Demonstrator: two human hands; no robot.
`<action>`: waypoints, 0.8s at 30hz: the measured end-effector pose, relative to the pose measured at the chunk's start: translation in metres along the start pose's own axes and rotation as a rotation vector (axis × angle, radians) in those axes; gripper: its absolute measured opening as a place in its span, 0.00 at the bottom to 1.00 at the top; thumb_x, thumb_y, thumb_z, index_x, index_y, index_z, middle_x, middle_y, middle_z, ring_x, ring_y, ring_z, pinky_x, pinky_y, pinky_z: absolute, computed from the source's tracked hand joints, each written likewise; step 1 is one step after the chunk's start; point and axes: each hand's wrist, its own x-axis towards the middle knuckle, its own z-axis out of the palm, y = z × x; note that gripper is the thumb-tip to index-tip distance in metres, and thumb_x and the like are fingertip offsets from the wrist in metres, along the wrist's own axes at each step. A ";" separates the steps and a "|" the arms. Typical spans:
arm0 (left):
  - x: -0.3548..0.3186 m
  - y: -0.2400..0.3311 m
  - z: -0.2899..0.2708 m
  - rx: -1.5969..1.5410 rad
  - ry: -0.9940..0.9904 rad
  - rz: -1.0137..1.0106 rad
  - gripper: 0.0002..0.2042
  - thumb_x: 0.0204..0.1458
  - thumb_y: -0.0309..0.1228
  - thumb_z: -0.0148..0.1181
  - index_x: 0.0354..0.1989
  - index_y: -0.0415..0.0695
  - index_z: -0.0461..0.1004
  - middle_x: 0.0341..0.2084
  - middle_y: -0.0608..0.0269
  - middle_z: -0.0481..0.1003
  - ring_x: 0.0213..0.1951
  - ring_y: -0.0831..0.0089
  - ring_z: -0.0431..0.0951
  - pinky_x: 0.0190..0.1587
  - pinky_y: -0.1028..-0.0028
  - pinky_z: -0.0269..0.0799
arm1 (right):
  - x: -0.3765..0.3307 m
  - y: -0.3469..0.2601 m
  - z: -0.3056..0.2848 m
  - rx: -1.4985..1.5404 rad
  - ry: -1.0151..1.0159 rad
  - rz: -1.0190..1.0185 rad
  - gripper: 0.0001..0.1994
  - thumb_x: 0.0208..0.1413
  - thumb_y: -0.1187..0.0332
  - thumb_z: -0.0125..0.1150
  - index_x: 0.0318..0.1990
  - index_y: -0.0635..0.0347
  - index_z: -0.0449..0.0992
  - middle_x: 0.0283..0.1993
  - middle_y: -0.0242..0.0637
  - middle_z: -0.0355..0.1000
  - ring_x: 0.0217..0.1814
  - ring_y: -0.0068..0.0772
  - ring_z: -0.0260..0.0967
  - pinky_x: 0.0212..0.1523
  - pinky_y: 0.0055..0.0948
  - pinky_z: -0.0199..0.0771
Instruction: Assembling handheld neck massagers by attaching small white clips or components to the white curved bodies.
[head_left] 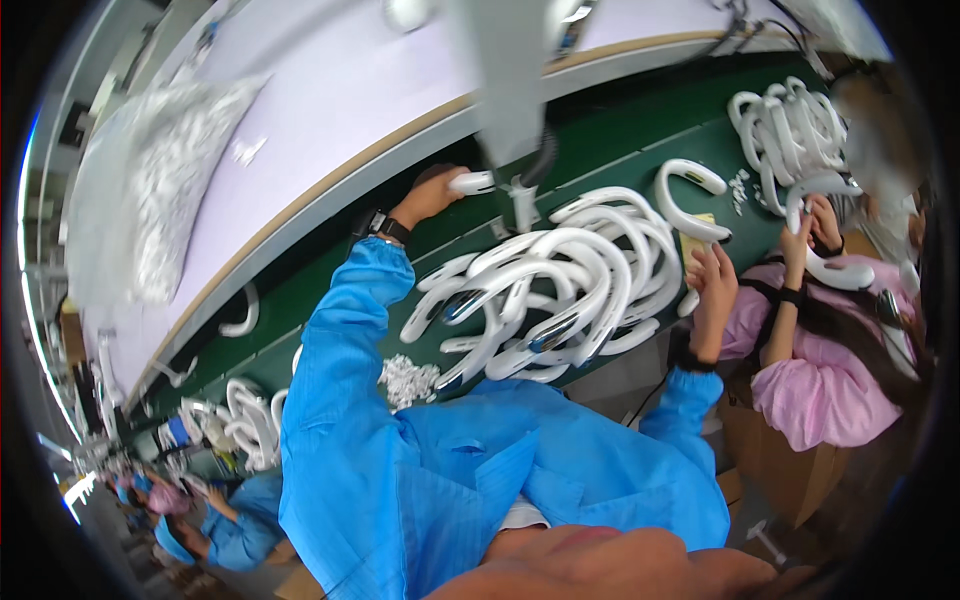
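My left hand [436, 196] is closed around a short white plastic piece [472, 183], whose far end meets the grey post in view. At the right, the fingers of my right hand [713, 285] are at the lower end of a C-shaped white plastic shell [672, 201], seemingly pinching it; the contact is partly hidden. Under that end is a yellow pad [697, 243]. Between my hands lies a heap of curved white shells [570, 270], like neck-fan housings, some with dark glossy ends. Small white parts [408, 381] are piled near my chest.
A grey upright post [505, 90] stands ahead above the green belt [608, 150]. Beyond it is a pale shelf [350, 75] with a clear bag of white parts [165, 190]. At right, a co-worker in pink [830, 390] holds a white shell near stacked shells [790, 130].
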 end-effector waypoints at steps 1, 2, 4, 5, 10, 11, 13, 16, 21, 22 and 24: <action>-0.025 0.002 -0.012 -0.008 0.068 0.014 0.20 0.41 0.25 0.63 0.46 0.41 0.70 0.37 0.54 0.74 0.41 0.57 0.73 0.46 0.66 0.67 | -0.031 -0.017 0.016 0.044 -0.086 -0.025 0.19 0.57 0.67 0.54 0.54 0.67 0.65 0.40 0.45 0.73 0.28 0.23 0.71 0.27 0.18 0.71; -0.050 0.012 -0.026 -0.011 0.129 0.029 0.22 0.42 0.24 0.62 0.50 0.39 0.69 0.35 0.55 0.75 0.39 0.63 0.75 0.46 0.71 0.68 | -0.060 -0.030 0.033 0.111 -0.182 -0.001 0.18 0.57 0.68 0.52 0.53 0.67 0.66 0.39 0.45 0.74 0.28 0.23 0.71 0.27 0.18 0.72; -0.095 0.029 -0.049 -0.125 0.164 -0.075 0.21 0.41 0.24 0.62 0.48 0.39 0.70 0.36 0.55 0.76 0.39 0.65 0.75 0.46 0.72 0.68 | -0.120 -0.046 0.072 0.181 -0.445 0.001 0.16 0.58 0.69 0.51 0.51 0.68 0.67 0.38 0.45 0.74 0.28 0.25 0.72 0.28 0.18 0.72; -0.117 0.037 -0.057 -0.252 0.181 -0.142 0.20 0.41 0.24 0.63 0.46 0.39 0.72 0.37 0.55 0.76 0.39 0.67 0.76 0.46 0.73 0.68 | -0.144 -0.052 0.093 0.130 -0.576 0.071 0.17 0.58 0.69 0.51 0.52 0.69 0.66 0.39 0.46 0.74 0.30 0.27 0.72 0.30 0.20 0.73; -0.234 0.076 -0.074 -0.725 0.306 -0.359 0.20 0.40 0.22 0.62 0.46 0.37 0.73 0.36 0.64 0.75 0.37 0.80 0.73 0.44 0.77 0.67 | -0.220 -0.043 0.214 0.098 -0.970 0.276 0.25 0.58 0.65 0.52 0.59 0.70 0.57 0.51 0.49 0.68 0.46 0.35 0.71 0.43 0.30 0.73; -0.258 0.082 -0.070 -0.667 0.345 -0.297 0.20 0.40 0.23 0.62 0.46 0.37 0.72 0.36 0.63 0.75 0.37 0.78 0.73 0.43 0.76 0.68 | -0.232 -0.035 0.234 0.081 -0.984 0.249 0.28 0.57 0.64 0.53 0.61 0.69 0.54 0.54 0.49 0.66 0.49 0.36 0.69 0.45 0.31 0.72; -0.294 0.093 -0.054 -0.376 0.459 -0.111 0.19 0.39 0.26 0.64 0.44 0.38 0.73 0.34 0.59 0.74 0.36 0.67 0.74 0.42 0.71 0.69 | -0.256 -0.020 0.268 0.034 -0.990 0.234 0.35 0.57 0.61 0.54 0.65 0.66 0.44 0.59 0.49 0.60 0.56 0.38 0.64 0.50 0.33 0.69; -0.345 0.129 -0.029 0.049 0.488 -0.092 0.19 0.36 0.33 0.67 0.39 0.43 0.74 0.34 0.54 0.72 0.38 0.56 0.72 0.43 0.63 0.68 | -0.292 0.007 0.303 0.144 -0.955 0.097 0.34 0.51 0.70 0.59 0.63 0.66 0.48 0.46 0.44 0.67 0.38 0.29 0.71 0.40 0.27 0.72; -0.408 0.117 -0.067 0.450 0.854 -0.071 0.31 0.31 0.39 0.70 0.49 0.44 0.68 0.49 0.49 0.65 0.53 0.48 0.62 0.53 0.58 0.60 | -0.330 0.023 0.310 0.098 -1.023 0.316 0.28 0.48 0.76 0.56 0.58 0.69 0.57 0.32 0.41 0.68 0.23 0.29 0.70 0.25 0.30 0.76; -0.417 0.109 -0.075 0.387 0.850 -0.238 0.37 0.32 0.40 0.70 0.55 0.44 0.62 0.53 0.45 0.60 0.56 0.41 0.56 0.55 0.55 0.56 | -0.336 0.021 0.314 0.059 -1.089 0.360 0.25 0.48 0.75 0.56 0.56 0.69 0.60 0.31 0.41 0.69 0.23 0.29 0.70 0.26 0.30 0.77; -0.426 0.069 -0.077 -0.003 0.734 -0.272 0.37 0.39 0.39 0.66 0.60 0.43 0.57 0.49 0.44 0.65 0.49 0.47 0.66 0.49 0.61 0.64 | -0.345 0.023 0.331 -0.004 -1.208 0.499 0.21 0.49 0.74 0.57 0.51 0.68 0.65 0.30 0.40 0.69 0.25 0.30 0.70 0.28 0.30 0.77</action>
